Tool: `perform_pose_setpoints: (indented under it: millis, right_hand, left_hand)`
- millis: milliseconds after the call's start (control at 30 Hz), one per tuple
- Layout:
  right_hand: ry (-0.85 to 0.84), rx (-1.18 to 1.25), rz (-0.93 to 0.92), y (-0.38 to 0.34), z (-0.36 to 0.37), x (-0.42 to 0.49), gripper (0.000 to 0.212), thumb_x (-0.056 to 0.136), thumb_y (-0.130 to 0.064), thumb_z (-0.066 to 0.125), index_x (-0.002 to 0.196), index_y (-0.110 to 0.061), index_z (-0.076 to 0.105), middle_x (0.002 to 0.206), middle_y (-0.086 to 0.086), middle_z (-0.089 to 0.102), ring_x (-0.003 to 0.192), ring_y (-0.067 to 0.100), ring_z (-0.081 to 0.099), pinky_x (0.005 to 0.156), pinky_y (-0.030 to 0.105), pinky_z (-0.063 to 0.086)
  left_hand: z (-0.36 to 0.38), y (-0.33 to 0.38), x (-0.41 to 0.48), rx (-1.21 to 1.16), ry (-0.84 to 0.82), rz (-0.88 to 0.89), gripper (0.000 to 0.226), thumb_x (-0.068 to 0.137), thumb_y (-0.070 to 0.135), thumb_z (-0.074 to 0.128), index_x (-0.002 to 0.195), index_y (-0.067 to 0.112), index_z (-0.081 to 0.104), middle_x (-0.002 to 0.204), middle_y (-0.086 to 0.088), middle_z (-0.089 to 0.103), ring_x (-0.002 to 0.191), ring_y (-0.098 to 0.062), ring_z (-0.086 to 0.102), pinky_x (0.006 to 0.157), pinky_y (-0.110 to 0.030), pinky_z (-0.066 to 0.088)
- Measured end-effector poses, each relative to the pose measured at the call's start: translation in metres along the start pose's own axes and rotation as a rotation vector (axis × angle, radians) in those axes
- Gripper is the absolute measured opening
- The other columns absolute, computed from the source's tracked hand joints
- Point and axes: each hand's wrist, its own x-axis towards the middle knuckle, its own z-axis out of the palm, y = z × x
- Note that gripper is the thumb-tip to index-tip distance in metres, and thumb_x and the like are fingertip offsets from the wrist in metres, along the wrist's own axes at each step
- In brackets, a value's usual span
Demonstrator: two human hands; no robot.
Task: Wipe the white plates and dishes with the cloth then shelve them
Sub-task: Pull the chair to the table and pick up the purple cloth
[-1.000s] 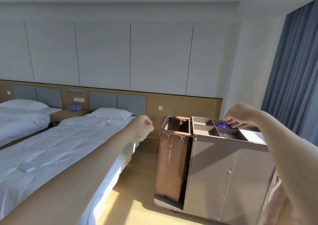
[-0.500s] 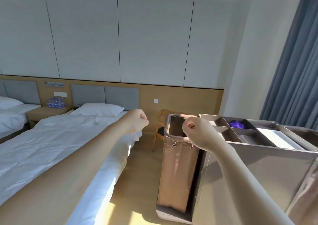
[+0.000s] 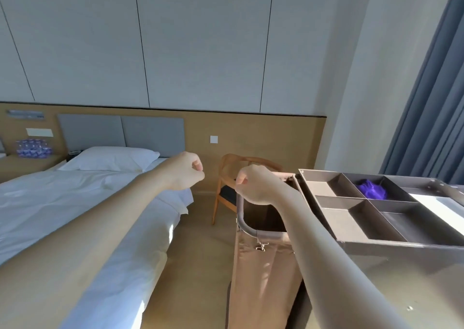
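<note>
Head cam: the left hand (image 3: 184,171) is balled into a loose fist mid-frame with nothing in it. Just right of it, the right hand (image 3: 256,185) is curled up too, hanging over the mouth of the tan laundry bag (image 3: 251,291), empty as far as I can see. On the right, the purple cloth (image 3: 372,190) sits crumpled in a back compartment of the cart tray (image 3: 344,225). There's a bed (image 3: 75,203) lower left and a wooden chair (image 3: 226,170) behind the hands.

Strong daylight comes from the 3 o'clock side by the blue-grey pleated curtain (image 3: 426,102), glaring on the white-sheeted bed (image 3: 62,190) at 7 o'clock. The grey metal cart (image 3: 376,278) is shadowed on its front. The left hand (image 3: 185,175) and right hand (image 3: 253,185) look fairly sharp; wall seams bow toward the edges.
</note>
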Motion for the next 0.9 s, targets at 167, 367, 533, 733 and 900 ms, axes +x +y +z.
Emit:
perform_pose_setpoints:
  millis: [167, 367, 533, 733, 900]
  right_hand:
    - [0.004, 0.147, -0.092, -0.019, 0.031, 0.139, 0.030, 0.097, -0.017, 0.048, 0.119, -0.016, 0.068, 0.116, -0.002, 0.068, 0.104, 0.020, 0.064, 0.087, 0.034, 0.055]
    - [-0.174, 0.207, -0.118, -0.005, 0.112, 0.273, 0.033, 0.099, -0.022, 0.051, 0.127, -0.022, 0.068, 0.126, -0.003, 0.067, 0.109, 0.014, 0.061, 0.087, 0.024, 0.047]
    - [-0.161, 0.146, 0.078, 0.051, 0.135, 0.374, 0.039, 0.099, -0.024, 0.055, 0.137, -0.020, 0.061, 0.131, -0.001, 0.063, 0.117, 0.020, 0.061, 0.090, 0.028, 0.049]
    - [-0.176, 0.258, 0.261, 0.068, 0.128, 0.477, 0.038, 0.098, -0.027, 0.063, 0.136, -0.021, 0.062, 0.126, -0.006, 0.062, 0.113, 0.016, 0.059, 0.090, 0.028, 0.047]
    - [-0.133, 0.270, 0.386, 0.105, 0.127, 0.517, 0.025, 0.099, -0.030, 0.062, 0.123, -0.025, 0.067, 0.118, -0.007, 0.068, 0.106, 0.014, 0.064, 0.094, 0.033, 0.054]
  left_hand:
    - [-0.034, -0.074, 0.078, -0.147, 0.146, -0.067, 0.012, 0.094, 0.027, 0.058, 0.101, 0.028, 0.067, 0.102, 0.013, 0.066, 0.095, -0.009, 0.063, 0.070, -0.027, 0.046]
    - [-0.020, -0.206, 0.164, -0.214, -0.020, -0.301, 0.011, 0.093, 0.021, 0.060, 0.101, 0.026, 0.066, 0.099, -0.002, 0.070, 0.087, -0.012, 0.069, 0.073, -0.030, 0.053]
    - [0.013, -0.287, 0.267, -0.329, -0.035, -0.275, 0.024, 0.093, 0.026, 0.064, 0.116, 0.031, 0.060, 0.115, 0.011, 0.062, 0.100, -0.002, 0.060, 0.071, -0.023, 0.046]
    - [0.025, -0.311, 0.418, -0.363, -0.317, -0.192, 0.032, 0.094, 0.033, 0.065, 0.124, 0.031, 0.054, 0.121, 0.009, 0.059, 0.107, -0.008, 0.061, 0.084, -0.026, 0.045]
    - [0.035, -0.275, 0.537, -0.418, -0.396, 0.003, 0.033, 0.091, 0.035, 0.060, 0.124, 0.029, 0.058, 0.111, 0.006, 0.067, 0.101, -0.008, 0.067, 0.092, -0.033, 0.053]
